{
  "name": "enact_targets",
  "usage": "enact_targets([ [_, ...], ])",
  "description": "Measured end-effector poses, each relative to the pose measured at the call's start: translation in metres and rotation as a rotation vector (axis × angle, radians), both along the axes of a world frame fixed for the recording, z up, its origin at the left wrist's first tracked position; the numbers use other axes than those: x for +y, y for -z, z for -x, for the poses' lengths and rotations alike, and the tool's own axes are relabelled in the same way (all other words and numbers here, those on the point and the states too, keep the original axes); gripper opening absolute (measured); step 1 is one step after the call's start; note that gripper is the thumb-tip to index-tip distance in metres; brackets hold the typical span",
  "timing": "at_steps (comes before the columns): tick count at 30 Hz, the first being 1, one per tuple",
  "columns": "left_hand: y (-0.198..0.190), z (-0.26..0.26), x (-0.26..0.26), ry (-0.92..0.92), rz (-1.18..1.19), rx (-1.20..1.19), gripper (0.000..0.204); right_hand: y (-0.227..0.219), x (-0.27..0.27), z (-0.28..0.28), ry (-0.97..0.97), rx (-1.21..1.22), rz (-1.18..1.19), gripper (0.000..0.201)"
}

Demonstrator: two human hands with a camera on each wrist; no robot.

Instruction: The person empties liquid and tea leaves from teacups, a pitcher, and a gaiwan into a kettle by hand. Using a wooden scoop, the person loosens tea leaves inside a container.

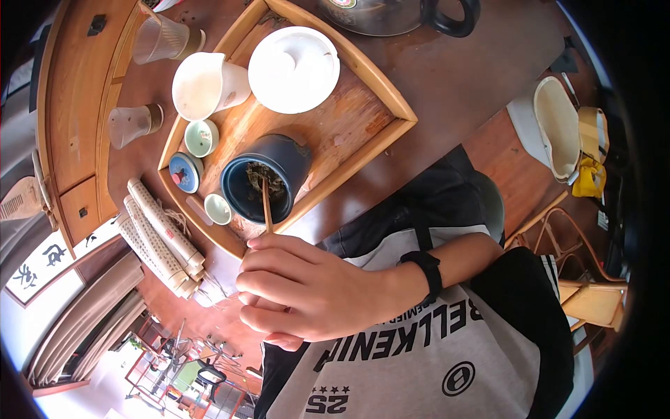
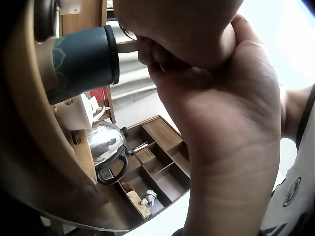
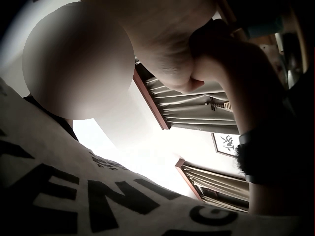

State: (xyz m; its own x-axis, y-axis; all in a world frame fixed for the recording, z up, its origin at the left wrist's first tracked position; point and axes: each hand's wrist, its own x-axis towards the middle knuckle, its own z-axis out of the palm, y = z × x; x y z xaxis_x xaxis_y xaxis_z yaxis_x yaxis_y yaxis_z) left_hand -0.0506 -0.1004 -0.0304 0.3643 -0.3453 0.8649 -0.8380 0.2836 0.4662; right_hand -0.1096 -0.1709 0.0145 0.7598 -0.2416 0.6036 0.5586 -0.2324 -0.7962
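A thin wooden stick [image 1: 266,202] stands in a dark blue jar [image 1: 286,157], its lower end among dark leaf-like bits. My right hand [image 1: 317,286], back upward and fingers curled, wraps round the stick's upper end together with my left hand. The left hand is mostly hidden beneath it in the head view. From the left wrist view, my left hand [image 2: 177,27] looms at the top, pressed against the right, and the stick [image 2: 129,46] runs from the jar [image 2: 88,61] into curled fingers. The right wrist view shows the hands overlapping in shadow; the exact finger grip is hidden.
The jar stands on a wooden tray [image 1: 373,150] with a white lidded bowl [image 1: 293,70], a white pitcher [image 1: 199,87] and small cups. Glasses [image 1: 132,126] and rolled mats [image 1: 164,237] lie left of it. Beyond the tray is a kettle [image 1: 380,17].
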Motion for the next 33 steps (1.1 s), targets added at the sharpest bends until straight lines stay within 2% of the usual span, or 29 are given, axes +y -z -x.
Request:
enact_targets([
  [33,-0.008,0.007,0.024,0.000,-0.045,-0.046,0.065,0.001,0.005,0.016,-0.055,-0.112,-0.060,0.037],
])
